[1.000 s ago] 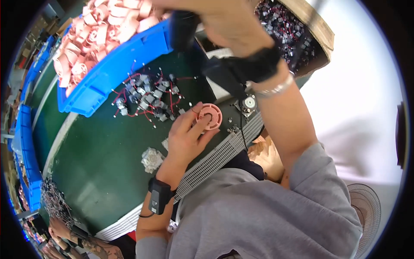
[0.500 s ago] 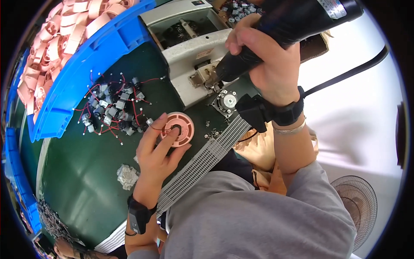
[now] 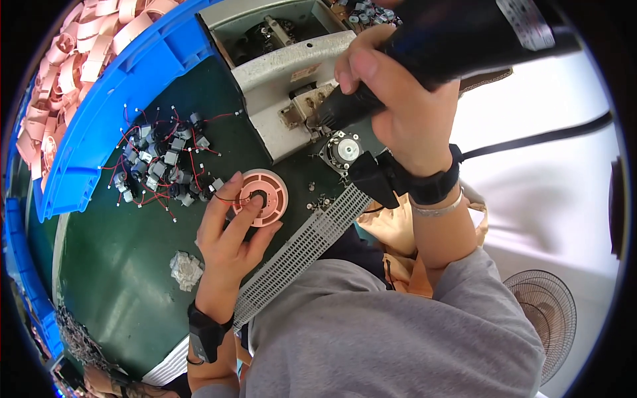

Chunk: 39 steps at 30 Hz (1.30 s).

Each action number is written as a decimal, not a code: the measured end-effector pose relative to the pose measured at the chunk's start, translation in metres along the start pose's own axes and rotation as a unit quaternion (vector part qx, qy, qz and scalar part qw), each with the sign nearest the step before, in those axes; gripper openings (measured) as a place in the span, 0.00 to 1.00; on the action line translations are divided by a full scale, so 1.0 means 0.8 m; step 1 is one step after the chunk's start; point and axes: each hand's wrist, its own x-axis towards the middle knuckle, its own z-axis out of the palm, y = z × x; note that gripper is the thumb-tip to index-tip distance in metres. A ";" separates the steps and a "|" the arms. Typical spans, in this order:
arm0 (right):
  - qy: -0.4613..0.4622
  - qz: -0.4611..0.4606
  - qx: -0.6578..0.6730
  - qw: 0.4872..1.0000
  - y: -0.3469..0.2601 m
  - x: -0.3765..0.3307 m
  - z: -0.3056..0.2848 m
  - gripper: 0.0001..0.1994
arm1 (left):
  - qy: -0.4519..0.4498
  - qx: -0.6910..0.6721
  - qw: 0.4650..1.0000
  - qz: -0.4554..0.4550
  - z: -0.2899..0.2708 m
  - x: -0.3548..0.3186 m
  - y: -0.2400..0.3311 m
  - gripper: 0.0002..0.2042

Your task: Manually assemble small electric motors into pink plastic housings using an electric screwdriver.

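Observation:
My left hand (image 3: 229, 229) grips a round pink plastic housing (image 3: 277, 194) on the green tabletop. One finger presses on a dark small part (image 3: 258, 198) at its centre, and thin wires run out to the left. High on the right, my right hand (image 3: 411, 106) is wrapped around a thick black electric screwdriver (image 3: 458, 40). Its nose points down and left at the metal outlet (image 3: 302, 111) of a grey screw feeder (image 3: 259, 83); whether the bit touches a screw is too small to tell.
A heap of small grey motors with red wires (image 3: 159, 162) lies left of the housing. Behind it stands a blue crate (image 3: 126, 93) of pink parts (image 3: 79, 60). Loose screws (image 3: 322, 202), a round metal component (image 3: 345, 150), a crumpled white lump (image 3: 186, 270) and a perforated strip (image 3: 298, 255) are nearby.
Most of the scene has shifted slightly left in the picture. My left hand keeps its hold on the pink housing, and the screwdriver's nose stays by the feeder outlet.

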 end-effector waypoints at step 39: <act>-0.135 0.071 0.124 0.980 -0.010 -0.011 0.067 0.03 | 0.035 0.013 0.999 0.023 0.006 0.002 -0.002 0.17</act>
